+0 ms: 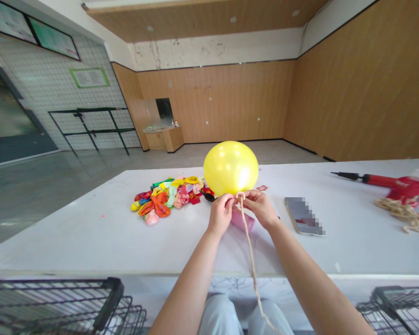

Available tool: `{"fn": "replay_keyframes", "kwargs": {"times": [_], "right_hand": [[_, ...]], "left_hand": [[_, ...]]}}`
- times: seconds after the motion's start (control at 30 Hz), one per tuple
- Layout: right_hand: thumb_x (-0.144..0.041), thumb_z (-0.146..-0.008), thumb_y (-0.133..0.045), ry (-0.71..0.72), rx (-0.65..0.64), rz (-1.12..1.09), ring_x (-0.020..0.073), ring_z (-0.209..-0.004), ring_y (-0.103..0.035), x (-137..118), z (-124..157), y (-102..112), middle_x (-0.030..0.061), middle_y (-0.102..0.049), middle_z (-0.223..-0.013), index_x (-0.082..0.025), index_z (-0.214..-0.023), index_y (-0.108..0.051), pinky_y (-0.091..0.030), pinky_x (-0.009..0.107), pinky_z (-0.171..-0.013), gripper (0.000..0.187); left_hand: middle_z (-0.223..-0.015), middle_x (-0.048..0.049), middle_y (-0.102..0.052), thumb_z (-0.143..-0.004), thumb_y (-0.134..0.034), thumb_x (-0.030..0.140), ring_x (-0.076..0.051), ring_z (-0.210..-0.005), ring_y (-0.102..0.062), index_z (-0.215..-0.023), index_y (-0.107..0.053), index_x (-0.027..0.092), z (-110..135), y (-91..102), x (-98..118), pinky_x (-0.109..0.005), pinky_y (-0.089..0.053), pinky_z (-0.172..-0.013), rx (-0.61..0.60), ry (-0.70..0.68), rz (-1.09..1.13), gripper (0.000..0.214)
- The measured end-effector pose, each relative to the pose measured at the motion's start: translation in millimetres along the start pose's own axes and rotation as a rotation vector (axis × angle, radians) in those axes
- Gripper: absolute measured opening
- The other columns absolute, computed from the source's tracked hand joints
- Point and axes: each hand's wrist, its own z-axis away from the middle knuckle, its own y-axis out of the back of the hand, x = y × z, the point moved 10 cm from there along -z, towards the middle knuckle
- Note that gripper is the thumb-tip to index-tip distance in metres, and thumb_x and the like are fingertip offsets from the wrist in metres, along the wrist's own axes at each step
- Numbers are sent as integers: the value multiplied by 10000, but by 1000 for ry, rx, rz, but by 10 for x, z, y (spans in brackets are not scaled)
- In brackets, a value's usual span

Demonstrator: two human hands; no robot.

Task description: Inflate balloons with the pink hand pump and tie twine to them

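A yellow inflated balloon (pixel 231 168) stands just beyond my hands, with its neck toward me. Beige string (pixel 246 229) loops at the neck and hangs down over the table edge between my knees. My left hand (pixel 220 213) is closed in a pinch beside the loop, on the string; whether it also grips the balloon's neck is hidden. From the other side, the fingers of my right hand (pixel 262 208) pinch the string at the loop. A pink cylindrical object (pixel 242 219) lies beneath my hands, partly covered.
Left on the white table (pixel 91 237) lies a pile of colourful deflated balloons (pixel 162 200). A phone (pixel 303 216), a red-and-black pump (pixel 373 179), a red pack (pixel 410 190) and a heap of string (pixel 403 214) are at right. Black wire baskets (pixel 56 302) flank me below the table edge.
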Motion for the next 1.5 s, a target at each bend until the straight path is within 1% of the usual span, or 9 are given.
{"fn": "replay_keyframes", "kwargs": {"times": [0.13, 0.23, 0.43, 0.63, 0.77, 0.9, 1.03, 1.2, 1.5], "right_hand": [[-324, -633, -766, 45, 25, 83, 107, -532, -576, -34, -26, 24, -11, -669, -621, -171, -711, -681, -477, 230, -522, 191], [-293, -640, -731, 80, 47, 153, 104, -510, -562, -51, -39, 41, -15, -655, -599, -170, -690, -666, -467, 225, -499, 148], [-331, -614, -770, 65, 67, 224, 109, -505, -552, -37, -39, 68, -3, -645, -580, -165, -656, -660, -454, 233, -498, 203], [-417, -641, -757, 71, 64, 221, 103, -483, -534, -22, -43, 57, -8, -629, -572, -177, -635, -578, -434, 222, -461, 300], [-445, -712, -695, 26, 31, 213, 100, -466, -529, 21, -36, 14, -16, -630, -579, -194, -670, -534, -421, 213, -440, 301], [-426, -688, -740, -51, 3, 108, 97, -487, -549, 64, -9, 7, -12, -656, -628, -193, -686, -527, -437, 209, -462, 315], [-367, -622, -808, -151, -29, -153, 101, -518, -575, 122, 22, 13, -19, -655, -617, -186, -676, -563, -452, 208, -493, 310], [-292, -602, -840, -216, -112, -322, 95, -528, -587, 140, 46, -42, -5, -682, -632, -166, -640, -632, -470, 212, -528, 246], [-218, -560, -862, -264, -176, -335, 107, -578, -644, 164, 70, -31, 5, -724, -677, -171, -754, -745, -531, 235, -605, 231]], "left_hand": [[-765, -57, -691, -808, -638, 310, -188, -700, -642, -762, -653, 188, 1, 2, -64, -283, -495, -677, 21, 61, 72, 132], [-782, -60, -706, -804, -650, 332, -191, -680, -658, -872, -667, 188, 10, -47, -113, -291, -512, -653, -18, 95, 121, 160], [-916, -98, -727, -809, -644, 269, -220, -799, -676, -912, -726, 200, 10, -22, -17, -325, -510, -779, -22, -15, 9, 148], [-776, -59, -677, -852, -569, 266, -174, -709, -632, -820, -647, 181, -1, -6, -20, -269, -481, -664, 0, -48, -119, 120], [-686, -22, -616, -862, -554, 333, -130, -571, -569, -805, -563, 175, -12, 0, -146, -230, -441, -535, 26, 65, 2, 168], [-594, 23, -558, -817, -611, 431, -87, -451, -477, -832, -554, 160, -1, -47, -250, -199, -387, -444, 5, 240, 264, 277], [-627, 3, -589, -758, -682, 455, -89, -486, -507, -828, -591, 137, -5, -136, -199, -206, -422, -467, -89, 282, 375, 337], [-641, -6, -610, -765, -690, 426, -109, -519, -550, -822, -638, 133, -23, -176, -110, -240, -475, -535, -174, 222, 342, 303], [-778, -52, -671, -780, -684, 406, -157, -631, -642, -803, -685, 141, -30, -198, 12, -281, -534, -631, -299, 135, 252, 266]]}}
